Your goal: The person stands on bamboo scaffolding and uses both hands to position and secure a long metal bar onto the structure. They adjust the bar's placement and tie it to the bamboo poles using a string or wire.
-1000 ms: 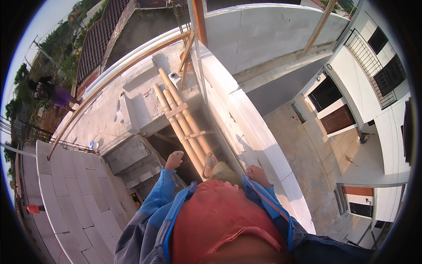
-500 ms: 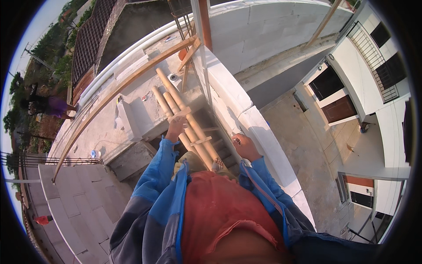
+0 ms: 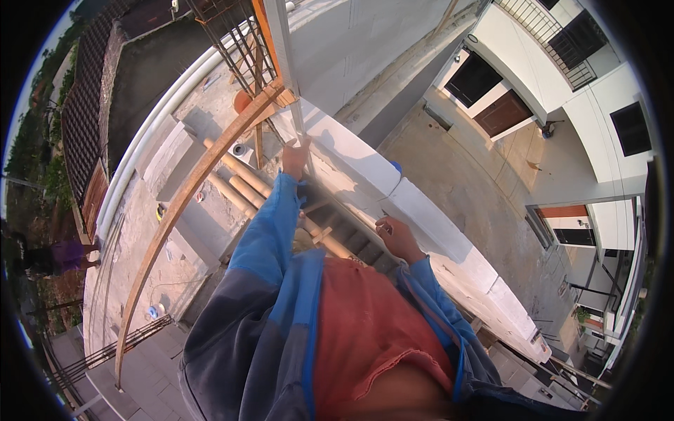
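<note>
My left hand point(image 3: 295, 161) reaches forward to the lower part of an upright grey metal post point(image 3: 282, 52) by the block wall. Its thumb and fingers close around the post. My right hand point(image 3: 399, 239) is curled just inside the wall's pale top point(image 3: 421, 214). A small dark tip shows beside its fingers, but what they hold is too small to make out. Bamboo poles point(image 3: 246, 193) tied with short wooden crosspieces lie below my left forearm, partly hidden by it.
A long wooden beam point(image 3: 172, 217) slants over the concrete slab at left. Rebar point(image 3: 225, 35) rises beside the post. Dark steps point(image 3: 361, 245) descend between the poles and wall. Beyond the wall lies a paved courtyard point(image 3: 449, 182) far below. Another person point(image 3: 67, 258) stands at far left.
My left hand has moved from the bamboo poles forward to the metal post. My right hand stays near the wall, now lower against it. The view has swung to the right.
</note>
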`<state>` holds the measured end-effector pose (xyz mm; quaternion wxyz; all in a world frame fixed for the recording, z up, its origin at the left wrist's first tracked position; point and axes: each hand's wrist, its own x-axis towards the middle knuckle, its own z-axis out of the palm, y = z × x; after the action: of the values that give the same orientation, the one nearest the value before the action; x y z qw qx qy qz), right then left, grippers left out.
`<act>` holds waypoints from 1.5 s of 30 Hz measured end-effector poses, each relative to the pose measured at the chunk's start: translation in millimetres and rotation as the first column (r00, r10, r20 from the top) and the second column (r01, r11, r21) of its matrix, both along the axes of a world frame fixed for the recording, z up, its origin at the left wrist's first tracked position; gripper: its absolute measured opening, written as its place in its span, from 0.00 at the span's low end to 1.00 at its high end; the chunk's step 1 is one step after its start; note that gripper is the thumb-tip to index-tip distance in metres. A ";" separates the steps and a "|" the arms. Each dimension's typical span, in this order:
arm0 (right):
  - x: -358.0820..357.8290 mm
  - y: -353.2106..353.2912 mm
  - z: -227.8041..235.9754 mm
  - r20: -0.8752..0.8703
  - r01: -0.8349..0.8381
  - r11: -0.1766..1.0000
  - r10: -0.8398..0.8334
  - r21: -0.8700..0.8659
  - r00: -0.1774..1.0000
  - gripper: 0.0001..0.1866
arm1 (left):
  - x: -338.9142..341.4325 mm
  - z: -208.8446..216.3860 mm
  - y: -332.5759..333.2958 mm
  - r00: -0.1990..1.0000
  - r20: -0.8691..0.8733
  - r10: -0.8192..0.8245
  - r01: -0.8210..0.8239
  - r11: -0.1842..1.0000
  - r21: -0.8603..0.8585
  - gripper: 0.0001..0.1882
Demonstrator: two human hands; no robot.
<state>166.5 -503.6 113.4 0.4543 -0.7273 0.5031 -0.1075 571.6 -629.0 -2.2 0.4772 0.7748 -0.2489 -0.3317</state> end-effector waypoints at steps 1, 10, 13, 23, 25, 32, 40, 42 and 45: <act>7.9 -3.5 2.8 0.018 0.043 0.999 -0.043 -0.005 0.999 0.14 | -7.7 -1.8 -12.4 0.999 0.016 -0.052 0.051 0.998 0.038 0.35; 175.7 -129.8 17.3 0.146 0.119 0.985 -0.138 0.128 0.980 0.14 | 67.1 -53.8 -36.5 0.961 0.189 -0.200 0.220 0.971 -0.090 0.16; 229.0 -191.7 -21.1 0.172 0.138 0.990 -0.137 0.003 0.976 0.15 | 80.7 -37.9 -55.0 0.915 0.215 -0.343 0.362 0.931 -0.054 0.19; 300.9 -243.4 -48.7 0.024 0.050 0.997 -0.052 0.062 0.998 0.14 | 98.3 -29.8 -68.9 0.736 0.489 -0.468 0.521 0.853 0.033 0.25; 289.8 -225.2 -47.3 0.064 0.178 0.978 -0.186 0.104 0.981 0.12 | 90.7 -10.8 -70.1 0.803 0.324 -0.500 0.510 0.858 0.060 0.23; 308.9 -126.8 -48.2 0.396 0.286 0.899 -0.408 0.331 0.823 0.15 | 72.4 -12.0 -16.9 0.912 -0.235 -0.337 0.337 0.941 -0.040 0.16; 299.7 -158.2 -28.4 0.302 0.292 0.951 -0.252 -0.097 0.920 0.14 | 91.6 -3.7 -29.5 0.839 -0.519 -0.163 0.142 0.987 -0.080 0.16; 293.2 -186.6 -36.9 0.307 0.398 0.877 -0.313 -0.271 0.899 0.12 | 87.4 3.9 -42.0 0.849 -0.490 -0.198 0.149 0.979 -0.138 0.16; 288.2 -238.1 -49.1 0.182 0.287 0.954 -0.268 -0.087 0.946 0.14 | 75.1 10.2 -55.9 0.857 -0.432 -0.281 0.206 0.955 -0.213 0.14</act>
<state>454.7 -741.7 64.3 0.4339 -0.6617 0.5536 -0.2597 646.7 -684.9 8.0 0.5366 0.5963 -0.2512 -0.5416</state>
